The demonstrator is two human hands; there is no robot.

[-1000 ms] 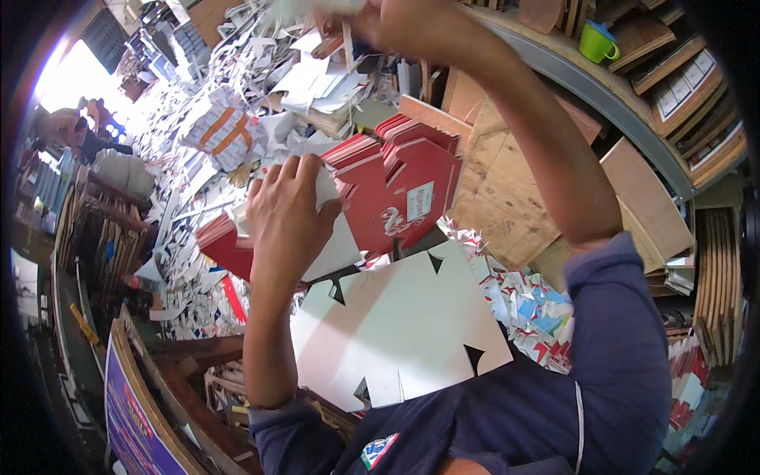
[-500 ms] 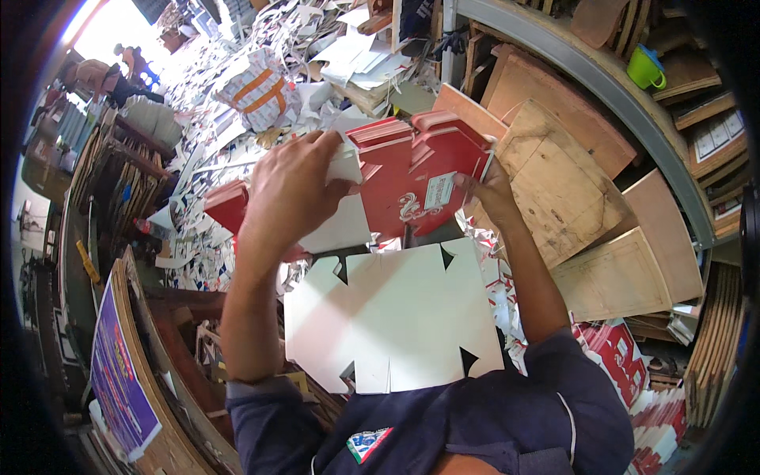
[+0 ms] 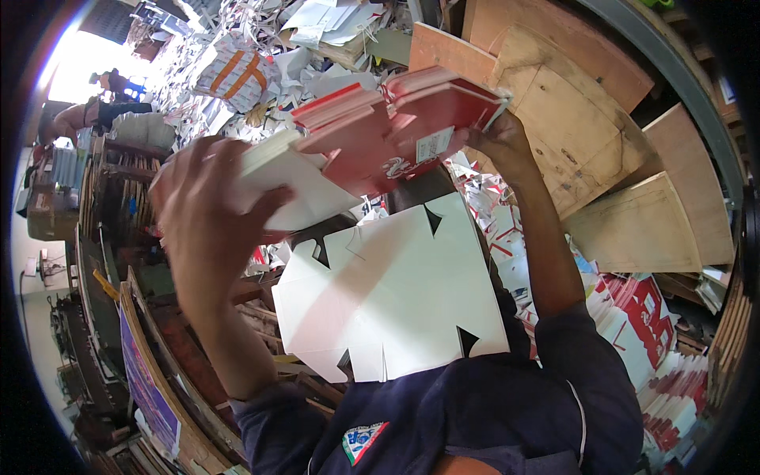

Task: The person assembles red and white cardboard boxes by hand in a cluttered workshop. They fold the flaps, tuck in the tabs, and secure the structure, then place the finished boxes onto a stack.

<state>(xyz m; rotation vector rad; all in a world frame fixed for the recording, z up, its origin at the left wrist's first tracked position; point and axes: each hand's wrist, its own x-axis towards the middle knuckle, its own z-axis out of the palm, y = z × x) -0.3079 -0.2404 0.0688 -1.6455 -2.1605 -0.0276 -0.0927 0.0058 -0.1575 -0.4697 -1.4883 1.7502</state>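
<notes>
A thick stack of red-and-white cardboard box blanks (image 3: 360, 158) is held up in front of me, tilted, with layered edges along its top. My right hand (image 3: 505, 149) grips its right end, thumb on the red face near a small pale label. Around the stack's left, white part is my left hand (image 3: 207, 210), blurred by motion, its thumb over the front and its fingers at the top edge. Below, a white notched cardboard blank (image 3: 404, 289) lies flat, white side up, against my dark shirt.
Paper scraps (image 3: 229, 36) are heaped beyond the stack, with an orange-taped bundle (image 3: 241, 75) among them. Wooden boards (image 3: 570, 142) lean at the right, above more red-and-white blanks (image 3: 645, 321). Upright boards stand at the left. Another person (image 3: 79, 119) bends at the far left.
My left hand has moved left and toward me along the stack. The stack has tilted and shifted left, showing more of its white part. The view has turned slightly.
</notes>
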